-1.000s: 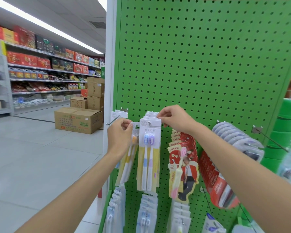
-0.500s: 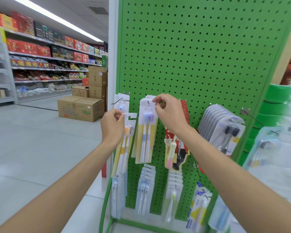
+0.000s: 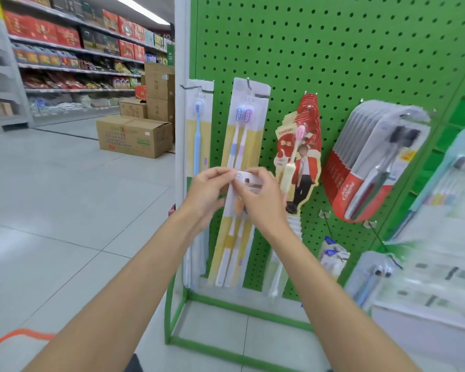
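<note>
A long toothbrush pack (image 3: 234, 248) with a white top card and yellow backing hangs down in front of the green pegboard (image 3: 333, 49). My left hand (image 3: 208, 196) and my right hand (image 3: 262, 202) both pinch its top edge, fingertips close together. Above them a twin pack with blue and purple brushes (image 3: 246, 124) hangs on a hook. Further left, a single blue toothbrush pack (image 3: 199, 130) hangs at the board's left edge.
Red carded toothbrushes (image 3: 302, 146) and grey-brush blister packs (image 3: 379, 159) hang to the right, with bare hooks below. More packs are blurred at far right. The rack's green base frame (image 3: 226, 353) stands on the tiled floor. Cardboard boxes (image 3: 134, 135) sit in the aisle on the left.
Both hands have come down from the hooks. The right hand left the twin pack's hook and joined the left on the top of the yellow-backed pack, now held well below the hooks.
</note>
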The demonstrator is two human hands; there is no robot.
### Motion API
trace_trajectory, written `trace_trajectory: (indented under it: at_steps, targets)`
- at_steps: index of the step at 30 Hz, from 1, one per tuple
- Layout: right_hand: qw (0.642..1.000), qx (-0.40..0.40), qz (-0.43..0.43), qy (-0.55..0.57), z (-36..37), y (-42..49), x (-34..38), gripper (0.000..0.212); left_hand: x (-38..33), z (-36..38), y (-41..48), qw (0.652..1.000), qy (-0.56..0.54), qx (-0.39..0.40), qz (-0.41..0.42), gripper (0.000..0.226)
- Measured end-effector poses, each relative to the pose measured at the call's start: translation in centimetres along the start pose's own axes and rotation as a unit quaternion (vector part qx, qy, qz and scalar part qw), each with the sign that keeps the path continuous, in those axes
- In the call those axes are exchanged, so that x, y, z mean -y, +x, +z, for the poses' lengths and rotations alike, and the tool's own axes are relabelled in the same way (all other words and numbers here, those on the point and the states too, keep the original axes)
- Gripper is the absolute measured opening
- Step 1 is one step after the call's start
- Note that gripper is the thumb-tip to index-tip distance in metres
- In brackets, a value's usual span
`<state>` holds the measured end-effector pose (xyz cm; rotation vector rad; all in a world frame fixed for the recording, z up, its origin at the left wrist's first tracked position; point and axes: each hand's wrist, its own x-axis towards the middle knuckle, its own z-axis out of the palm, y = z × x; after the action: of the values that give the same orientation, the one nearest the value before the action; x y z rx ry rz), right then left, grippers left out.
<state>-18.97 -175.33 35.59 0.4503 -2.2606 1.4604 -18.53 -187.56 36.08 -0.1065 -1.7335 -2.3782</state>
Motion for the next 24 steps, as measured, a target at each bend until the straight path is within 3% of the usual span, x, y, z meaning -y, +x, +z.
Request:
trace_trajectory:
  at_steps: [2,4,7,13,15,20,24]
  targets:
    - [0.999,0.003,0.011,0.039,0.3,-0.8,-1.5,0.008,1.7,-0.8,-0.4,0.997,-0.063,0.042,-0.028,0.018]
    - [0.997,-0.009,0.018,0.077,0.2,-1.7,-2.7,0.009,3.1,-1.8,-0.8,0.993,-0.075,0.079,-0.052,0.028]
    - [0.994,-0.029,0.034,0.099,-0.2,-2.2,-3.6,0.017,4.0,-2.6,-1.5,0.990,0.048,0.111,-0.067,0.022]
    - [0.980,-0.021,0.092,0.177,-0.5,-2.7,-3.9,0.018,4.5,-2.5,-2.1,0.996,0.062,0.044,-0.048,0.021]
    - [0.973,0.016,0.128,0.189,-0.3,-3.3,-4.2,0.016,4.5,-2.6,-2.1,0.998,0.025,0.014,-0.048,0.022]
    - [0.953,0.153,0.200,0.166,0.5,-4.8,-4.9,0.049,4.1,-2.7,-2.0,0.996,-0.052,-0.055,-0.046,0.018]
    - [0.947,0.228,0.216,0.074,0.7,-6.0,-5.4,0.063,3.8,-3.5,-1.5,0.990,-0.092,-0.101,-0.032,0.019]
